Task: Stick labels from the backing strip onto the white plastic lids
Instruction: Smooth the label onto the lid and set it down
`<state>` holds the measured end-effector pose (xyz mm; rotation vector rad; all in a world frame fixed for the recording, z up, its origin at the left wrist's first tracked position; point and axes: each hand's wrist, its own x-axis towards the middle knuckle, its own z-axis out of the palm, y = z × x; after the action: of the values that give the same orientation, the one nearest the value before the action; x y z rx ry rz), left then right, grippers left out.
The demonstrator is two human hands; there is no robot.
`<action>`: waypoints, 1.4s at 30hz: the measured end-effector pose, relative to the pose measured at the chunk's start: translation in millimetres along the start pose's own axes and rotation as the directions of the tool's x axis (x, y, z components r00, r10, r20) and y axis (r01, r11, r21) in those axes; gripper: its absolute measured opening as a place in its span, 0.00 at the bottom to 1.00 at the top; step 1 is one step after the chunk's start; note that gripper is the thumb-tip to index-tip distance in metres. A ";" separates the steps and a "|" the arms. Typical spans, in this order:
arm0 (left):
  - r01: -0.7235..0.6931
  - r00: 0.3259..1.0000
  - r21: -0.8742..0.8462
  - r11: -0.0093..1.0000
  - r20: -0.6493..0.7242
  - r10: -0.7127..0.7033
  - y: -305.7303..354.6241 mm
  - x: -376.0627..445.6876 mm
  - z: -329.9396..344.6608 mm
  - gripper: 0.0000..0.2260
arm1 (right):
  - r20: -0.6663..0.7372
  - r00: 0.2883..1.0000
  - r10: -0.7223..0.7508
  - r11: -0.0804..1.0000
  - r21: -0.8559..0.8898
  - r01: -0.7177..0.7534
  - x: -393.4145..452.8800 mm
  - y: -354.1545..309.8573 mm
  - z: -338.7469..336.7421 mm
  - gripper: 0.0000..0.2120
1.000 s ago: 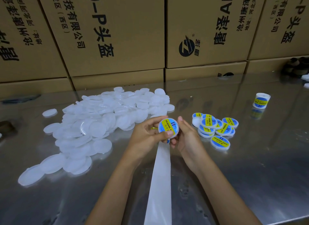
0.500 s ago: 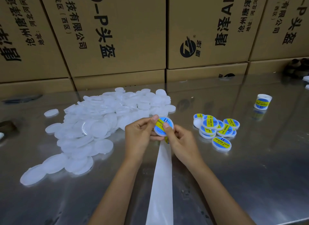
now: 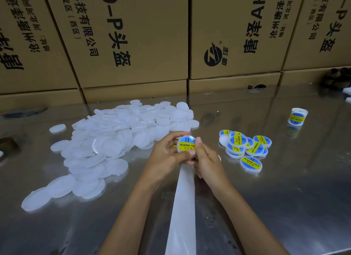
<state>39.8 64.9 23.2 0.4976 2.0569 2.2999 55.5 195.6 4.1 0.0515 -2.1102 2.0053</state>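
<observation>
Both hands, left hand [image 3: 167, 153] and right hand [image 3: 206, 160], pinch one round, smooth labelled lid [image 3: 185, 144] between them above the white strip [image 3: 183, 207].

- backing strip [image 3: 183, 207] — upper end hidden behind both hands, lower end cut off by the bottom edge.
- held lid [image 3: 186, 144] — right rim covered by the right hand [image 3: 208, 162], lower rim by the left hand [image 3: 167, 156].
- cardboard boxes [image 3: 133, 36] — tops and print cut off by the top edge.
- dark objects [image 3: 337, 77] at far right — blurred, cannot be identified.
- loose lid pile [image 3: 106, 141] — lower lids buried, count unclear.
</observation>
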 end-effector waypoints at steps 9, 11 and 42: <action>0.004 0.965 0.072 0.997 -0.263 0.015 -1.4 2.6 -5.1 0.13 | 0.154 0.985 -0.076 0.996 -0.025 0.081 -1.6 -1.6 3.9 0.15; 0.002 0.952 0.084 0.996 -0.304 0.024 -2.0 2.9 -5.6 0.14 | 0.175 0.979 -0.102 0.990 -0.081 0.118 -1.3 1.6 4.2 0.17; -0.015 1.000 0.111 0.994 0.026 0.012 -10.3 6.1 -9.2 0.22 | 0.050 0.988 0.149 0.970 0.185 -0.156 1.6 1.6 -0.1 0.18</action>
<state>29.7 58.7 13.8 0.5431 2.1852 2.1825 53.7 196.0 2.8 -0.0447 -1.9934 2.3056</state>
